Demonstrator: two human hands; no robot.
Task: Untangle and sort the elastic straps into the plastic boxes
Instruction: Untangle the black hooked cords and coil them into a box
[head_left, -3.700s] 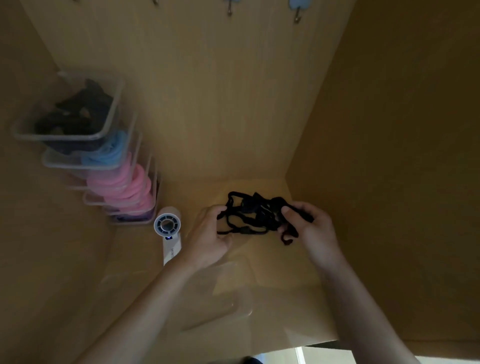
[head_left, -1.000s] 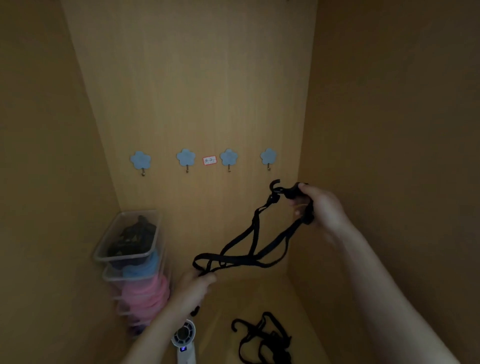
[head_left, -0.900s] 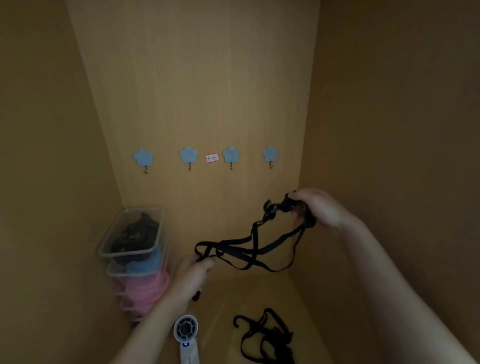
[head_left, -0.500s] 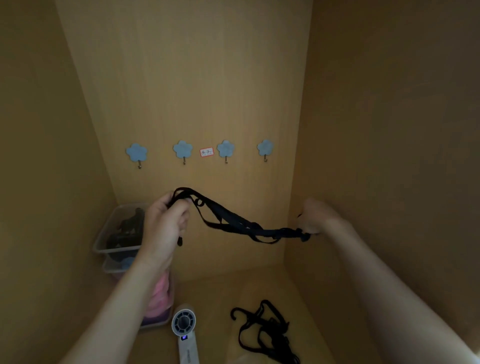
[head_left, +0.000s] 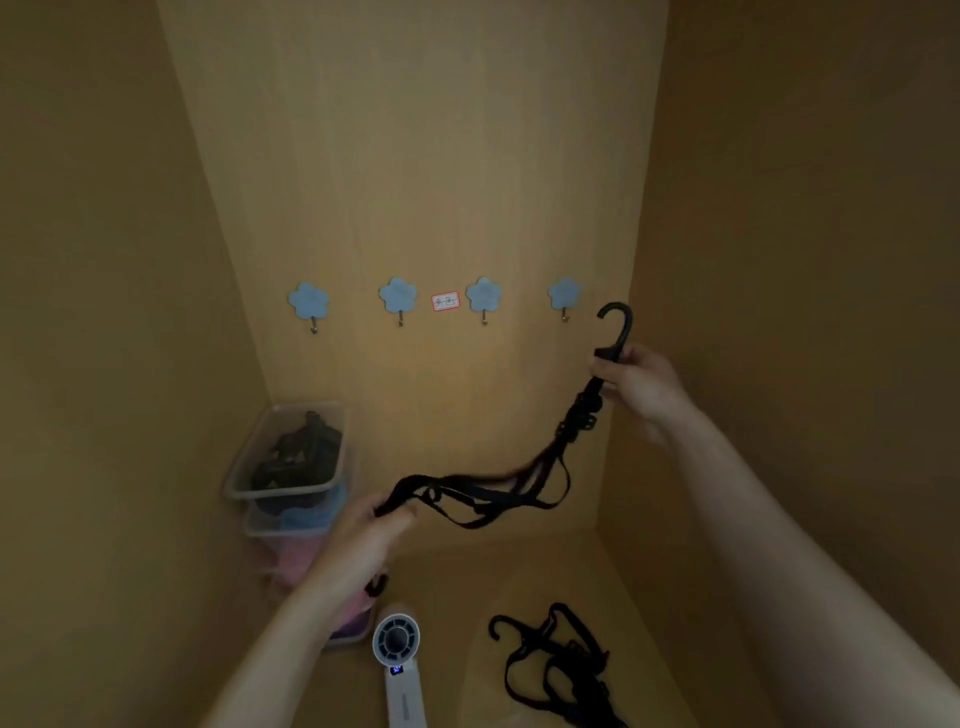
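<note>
A black elastic strap (head_left: 498, 488) with hooks hangs stretched in the air between my hands. My right hand (head_left: 641, 387) grips its upper end high at the right, and a black hook (head_left: 618, 325) sticks up above the fingers. My left hand (head_left: 371, 530) grips the lower end near the stacked clear plastic boxes (head_left: 288, 467). The top box holds black straps; the boxes under it show blue and pink ones. More tangled black straps (head_left: 558, 665) lie on the shelf floor at the lower right.
I work inside a wooden cabinet with side walls close on both sides. Several blue flower-shaped hooks (head_left: 397, 296) and a small red-framed label (head_left: 445, 301) are on the back wall. A white hand-held fan (head_left: 397, 660) lies on the floor between the boxes and the loose straps.
My left hand has dropped from beside the top box to lower and nearer, still gripping the strap. My right hand rose, so the strap now slopes up to the right with its hook exposed.
</note>
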